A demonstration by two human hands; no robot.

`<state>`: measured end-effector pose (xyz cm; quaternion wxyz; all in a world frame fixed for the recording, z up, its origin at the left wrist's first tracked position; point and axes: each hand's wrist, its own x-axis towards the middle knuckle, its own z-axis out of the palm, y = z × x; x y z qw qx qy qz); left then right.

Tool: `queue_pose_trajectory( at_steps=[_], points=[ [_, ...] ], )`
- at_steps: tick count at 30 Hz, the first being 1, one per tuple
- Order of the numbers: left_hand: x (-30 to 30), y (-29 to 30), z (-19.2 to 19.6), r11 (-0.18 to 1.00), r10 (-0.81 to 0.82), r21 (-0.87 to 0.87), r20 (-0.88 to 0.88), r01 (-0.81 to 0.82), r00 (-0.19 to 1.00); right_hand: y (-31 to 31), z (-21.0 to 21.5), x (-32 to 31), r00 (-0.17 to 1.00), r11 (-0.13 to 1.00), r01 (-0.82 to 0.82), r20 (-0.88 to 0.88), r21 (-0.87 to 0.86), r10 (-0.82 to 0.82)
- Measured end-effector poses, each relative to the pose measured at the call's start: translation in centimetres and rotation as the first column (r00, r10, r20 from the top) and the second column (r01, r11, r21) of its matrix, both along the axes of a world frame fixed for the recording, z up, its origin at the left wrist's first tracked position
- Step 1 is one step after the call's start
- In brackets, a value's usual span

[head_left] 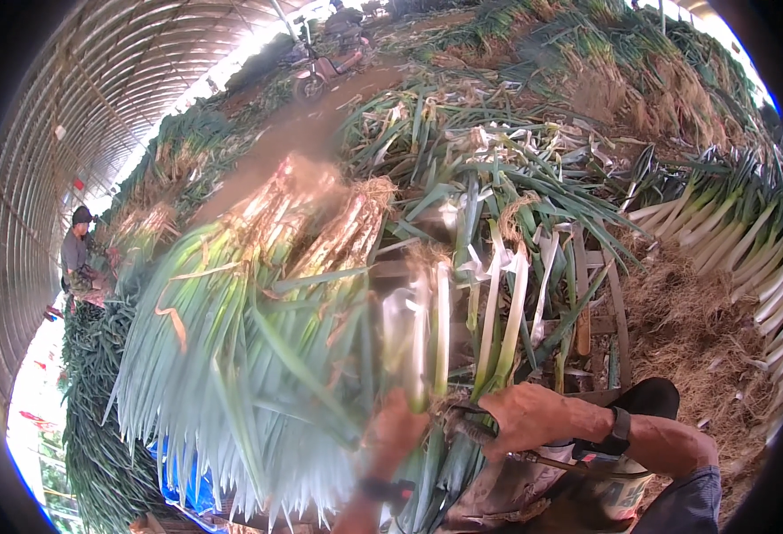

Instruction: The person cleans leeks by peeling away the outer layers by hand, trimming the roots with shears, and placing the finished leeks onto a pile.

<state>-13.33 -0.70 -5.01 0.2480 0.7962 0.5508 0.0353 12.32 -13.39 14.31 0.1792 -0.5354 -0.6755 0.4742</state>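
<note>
My left hand (396,429) is smeared by motion. It is closed around the green part of a leek (420,343), whose white stem points away from me, root end up. Just to its right, my right hand (520,416), a dark band on the wrist, is closed on something dark and rounded that I cannot make out. Beyond this hand, further white-stemmed leeks (514,311) lean with their roots away from me. To the left spreads a large bundle of leeks (231,294), brown dry skin at the root ends and long green leaves toward me.
Loose roots and skins (685,325) cover the ground at right, beside a row of white-stemmed leeks (756,240). Wooden slats (583,294) show under the middle leeks. A pail (618,494) stands by my leg. Behind are leek heaps (641,80), a scooter (313,80) and, far left, another person (78,254).
</note>
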Motion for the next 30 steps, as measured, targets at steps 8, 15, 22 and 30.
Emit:
queue_pose_trajectory(
  at_steps=[8,15,22,30],
  points=[
    [2.0,1.0,2.4,1.000,0.008,-0.023,0.135,-0.004,0.991,3.8,-1.3,1.5,0.958,0.988,0.110,0.255,0.111,-0.136],
    [3.4,2.6,3.9,0.976,-0.009,-0.219,-0.036,0.001,0.999,7.1,-3.7,2.1,0.921,0.956,0.196,0.294,0.216,-0.255],
    [3.8,5.0,3.2,0.932,0.017,-0.363,0.025,-0.006,1.000,8.1,-1.6,2.3,0.895,0.935,0.288,0.290,0.206,-0.339],
    [4.5,5.5,6.1,0.960,-0.082,-0.198,0.472,0.196,0.878,1.4,2.7,2.5,0.998,0.995,0.061,0.017,0.081,-0.063]
  ],
)
